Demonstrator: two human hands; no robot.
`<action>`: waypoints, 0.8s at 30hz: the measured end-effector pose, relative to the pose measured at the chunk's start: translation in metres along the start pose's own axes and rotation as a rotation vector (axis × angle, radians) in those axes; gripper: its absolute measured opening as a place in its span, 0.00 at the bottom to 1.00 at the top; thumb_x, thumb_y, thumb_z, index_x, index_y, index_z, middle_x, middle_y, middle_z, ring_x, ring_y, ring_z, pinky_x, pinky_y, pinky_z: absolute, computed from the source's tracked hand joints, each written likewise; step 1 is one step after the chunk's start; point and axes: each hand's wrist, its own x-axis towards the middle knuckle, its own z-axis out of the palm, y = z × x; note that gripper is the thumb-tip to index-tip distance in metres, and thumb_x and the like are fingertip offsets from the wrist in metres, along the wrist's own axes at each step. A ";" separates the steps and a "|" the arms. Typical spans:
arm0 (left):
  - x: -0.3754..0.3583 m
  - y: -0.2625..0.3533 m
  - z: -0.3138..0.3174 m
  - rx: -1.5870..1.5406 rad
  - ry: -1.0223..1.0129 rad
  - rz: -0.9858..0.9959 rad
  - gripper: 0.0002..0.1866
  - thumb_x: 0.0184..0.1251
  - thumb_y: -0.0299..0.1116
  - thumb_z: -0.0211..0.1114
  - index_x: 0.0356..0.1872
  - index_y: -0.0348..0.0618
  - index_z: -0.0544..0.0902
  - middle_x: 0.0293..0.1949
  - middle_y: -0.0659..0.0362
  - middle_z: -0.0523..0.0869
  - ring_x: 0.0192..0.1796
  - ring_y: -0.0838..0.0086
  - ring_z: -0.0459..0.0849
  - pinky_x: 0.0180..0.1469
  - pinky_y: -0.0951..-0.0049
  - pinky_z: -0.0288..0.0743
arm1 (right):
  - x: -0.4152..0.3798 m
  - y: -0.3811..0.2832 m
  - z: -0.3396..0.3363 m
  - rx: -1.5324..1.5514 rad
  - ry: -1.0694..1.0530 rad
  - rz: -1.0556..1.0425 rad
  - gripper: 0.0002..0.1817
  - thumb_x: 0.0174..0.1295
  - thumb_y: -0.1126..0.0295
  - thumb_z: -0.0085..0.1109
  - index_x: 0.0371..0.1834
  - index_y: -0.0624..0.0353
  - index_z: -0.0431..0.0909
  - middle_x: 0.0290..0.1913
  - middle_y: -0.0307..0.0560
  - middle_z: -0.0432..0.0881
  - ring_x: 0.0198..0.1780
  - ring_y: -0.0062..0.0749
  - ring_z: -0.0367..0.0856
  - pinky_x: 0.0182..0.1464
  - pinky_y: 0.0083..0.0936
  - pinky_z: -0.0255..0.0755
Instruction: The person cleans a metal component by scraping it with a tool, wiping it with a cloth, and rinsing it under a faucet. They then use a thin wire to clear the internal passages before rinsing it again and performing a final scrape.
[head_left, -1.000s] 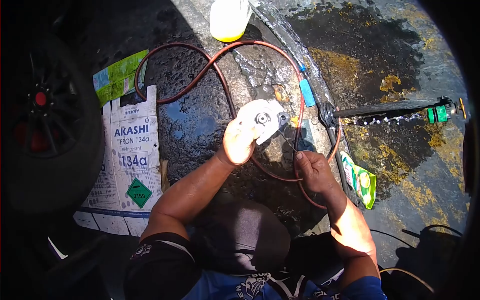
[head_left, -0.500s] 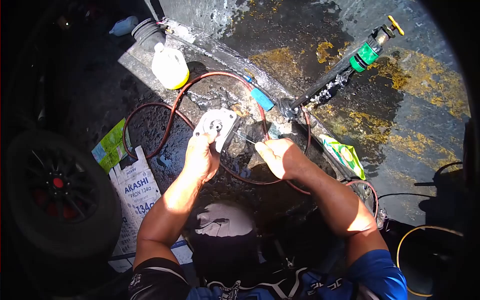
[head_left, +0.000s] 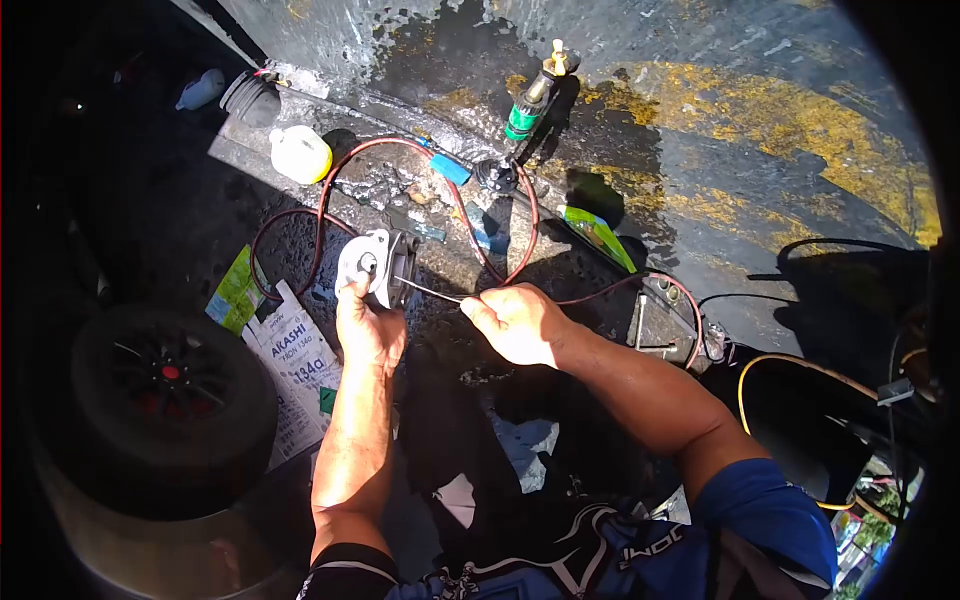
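Note:
My left hand (head_left: pixel 371 331) is closed round a silvery metal housing (head_left: pixel 381 262) with a round hole and a shaft end facing up. My right hand (head_left: pixel 518 322) pinches the end of a thin metal rod (head_left: pixel 430 289). The rod's far tip reaches the dark, open right side of the housing; whether it goes inside, I cannot tell. The rod's handle is hidden in my fist.
A red hose (head_left: pixel 319 235) loops over the wet ground behind my hands. Beyond it are a jug of yellow liquid (head_left: pixel 301 155) and a tap with a green connector (head_left: pixel 521 121). A wheel (head_left: pixel 170 400) and flattened AKASHI cardboard (head_left: pixel 297 352) are at left.
The view has shifted, showing more ground at right. The housing is turned so its dark, open side shows more, and the rod stands out further between my hands.

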 end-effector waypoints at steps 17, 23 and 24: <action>-0.135 0.002 0.256 0.317 -0.680 -0.447 0.29 0.63 0.45 0.64 0.66 0.50 0.75 0.59 0.57 0.84 0.59 0.60 0.83 0.54 0.53 0.77 | -0.246 -0.057 -0.114 0.174 0.594 0.271 0.24 0.70 0.58 0.45 0.34 0.68 0.85 0.39 0.69 0.85 0.44 0.65 0.85 0.50 0.53 0.76; -0.187 -0.027 0.296 0.464 -0.892 -0.684 0.29 0.61 0.45 0.64 0.66 0.55 0.75 0.60 0.59 0.84 0.58 0.62 0.84 0.52 0.58 0.80 | -0.347 -0.082 -0.091 0.329 0.864 0.359 0.29 0.73 0.53 0.41 0.34 0.68 0.85 0.39 0.68 0.85 0.43 0.64 0.84 0.50 0.53 0.75; -0.203 -0.031 0.302 0.462 -0.927 -0.709 0.28 0.62 0.43 0.64 0.65 0.54 0.76 0.61 0.59 0.84 0.59 0.63 0.83 0.53 0.59 0.81 | -0.353 -0.079 -0.077 0.325 0.911 0.359 0.29 0.73 0.52 0.41 0.34 0.68 0.85 0.39 0.68 0.85 0.43 0.64 0.84 0.50 0.52 0.75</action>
